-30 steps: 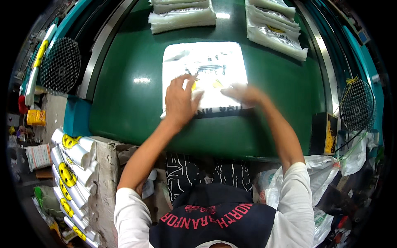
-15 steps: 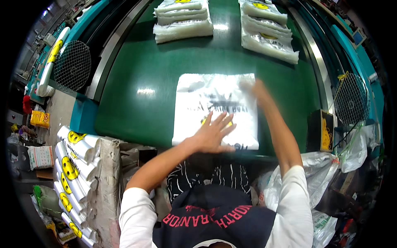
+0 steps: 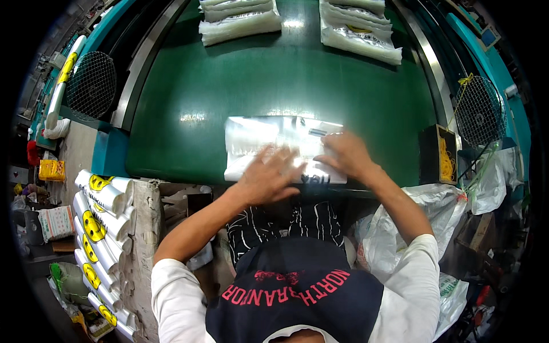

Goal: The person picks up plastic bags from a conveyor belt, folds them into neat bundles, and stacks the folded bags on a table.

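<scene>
Fingers (image 3: 279, 162) spread, 2 hands (image 3: 266, 180) (image 3: 351, 155) lie on white plastic (image 3: 243, 137); black box (image 3: 430, 153) holds yellow twine (image 3: 446, 163).

Printed white plastic bagging (image 3: 246, 137) lies near the front edge of a glossy green conveyor belt (image 3: 229, 80). Farther up sit two overlapping rows of bundled plastic bags, one left (image 3: 243, 27), one right (image 3: 363, 43).

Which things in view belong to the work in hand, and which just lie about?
Seemingly in the work:
left hand
right hand
white plastic under both
left white stack
right white stack
green surface

Seemingly lying about:
yellow packet
crumpled plastic at right
</scene>
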Motion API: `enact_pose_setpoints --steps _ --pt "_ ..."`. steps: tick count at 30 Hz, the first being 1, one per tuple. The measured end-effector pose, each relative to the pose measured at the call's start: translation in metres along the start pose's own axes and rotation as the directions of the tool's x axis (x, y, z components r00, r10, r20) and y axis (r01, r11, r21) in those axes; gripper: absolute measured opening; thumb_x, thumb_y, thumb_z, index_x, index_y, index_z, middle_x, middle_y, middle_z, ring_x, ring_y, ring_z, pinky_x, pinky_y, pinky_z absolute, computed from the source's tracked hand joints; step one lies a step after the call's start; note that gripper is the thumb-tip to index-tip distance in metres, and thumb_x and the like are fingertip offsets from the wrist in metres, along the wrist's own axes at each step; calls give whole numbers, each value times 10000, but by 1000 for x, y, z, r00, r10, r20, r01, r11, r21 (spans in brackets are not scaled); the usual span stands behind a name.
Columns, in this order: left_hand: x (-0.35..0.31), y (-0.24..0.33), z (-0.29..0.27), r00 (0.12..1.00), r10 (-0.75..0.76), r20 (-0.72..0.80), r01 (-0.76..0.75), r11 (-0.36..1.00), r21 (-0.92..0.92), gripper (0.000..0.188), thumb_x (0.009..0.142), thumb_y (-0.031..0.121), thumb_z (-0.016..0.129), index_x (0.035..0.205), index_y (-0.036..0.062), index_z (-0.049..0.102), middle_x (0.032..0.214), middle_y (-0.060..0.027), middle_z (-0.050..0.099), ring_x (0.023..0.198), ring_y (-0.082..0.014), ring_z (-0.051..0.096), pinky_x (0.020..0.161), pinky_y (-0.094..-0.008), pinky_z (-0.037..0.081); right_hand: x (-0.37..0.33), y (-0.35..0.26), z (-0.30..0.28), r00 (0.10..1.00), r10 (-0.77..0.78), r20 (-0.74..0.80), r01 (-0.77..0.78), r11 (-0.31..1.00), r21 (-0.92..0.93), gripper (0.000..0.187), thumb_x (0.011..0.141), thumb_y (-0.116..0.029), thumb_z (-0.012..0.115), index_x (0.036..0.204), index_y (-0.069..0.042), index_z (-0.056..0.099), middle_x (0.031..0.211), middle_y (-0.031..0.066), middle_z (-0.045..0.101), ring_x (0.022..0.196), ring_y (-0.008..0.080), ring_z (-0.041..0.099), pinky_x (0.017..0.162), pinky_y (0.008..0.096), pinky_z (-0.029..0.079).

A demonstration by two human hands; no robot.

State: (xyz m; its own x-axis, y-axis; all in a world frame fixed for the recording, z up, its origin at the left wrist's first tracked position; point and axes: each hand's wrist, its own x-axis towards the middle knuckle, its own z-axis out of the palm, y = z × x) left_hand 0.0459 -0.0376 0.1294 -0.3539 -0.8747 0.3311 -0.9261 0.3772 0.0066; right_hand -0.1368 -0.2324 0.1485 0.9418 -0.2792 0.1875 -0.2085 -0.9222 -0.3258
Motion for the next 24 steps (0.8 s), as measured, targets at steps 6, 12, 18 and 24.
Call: enact_pose_setpoints --steps 6,12,18,24 --pt "-15 -18 -17 885 -240 399 264 964 -6 830 688 327 749 1365 55 354 1309 -178 463 1180 -356 465 976 -482 379 -2 -49 18 973 -108 204 160 952 -260 529 776 -462 656 1078 -35 571 977 181 631 940 328 608 836 475 451" --pt "7 -88 -11 820 -524 229 525 849 61 352 829 349 610 1083 105 620 870 -99 635 864 -294 594 728 -385 486 58 37 33 965 239 110 -215 956 -197 550 884 -576 441 767 -84 658 641 128 635 658 313 637 593 421 493" --pt "40 -76 1 888 -421 187 455 865 -212 549 724 453 695 1050 22 601 1068 -161 540 989 -341 507 832 -434 419 43 36 3 940 324 109 -319 946 -58 345 854 -411 553 861 -81 655 733 153 642 799 322 638 719 434 490" --pt "48 -74 4 698 -581 419 692 698 -185 649 670 559 736 947 -17 627 837 -166 644 784 -325 623 701 -412 483 -113 124 -142 633 567 -527 -750 617 -237 145 809 -182 568 863 -65 636 850 134 650 787 351 633 659 446 512"
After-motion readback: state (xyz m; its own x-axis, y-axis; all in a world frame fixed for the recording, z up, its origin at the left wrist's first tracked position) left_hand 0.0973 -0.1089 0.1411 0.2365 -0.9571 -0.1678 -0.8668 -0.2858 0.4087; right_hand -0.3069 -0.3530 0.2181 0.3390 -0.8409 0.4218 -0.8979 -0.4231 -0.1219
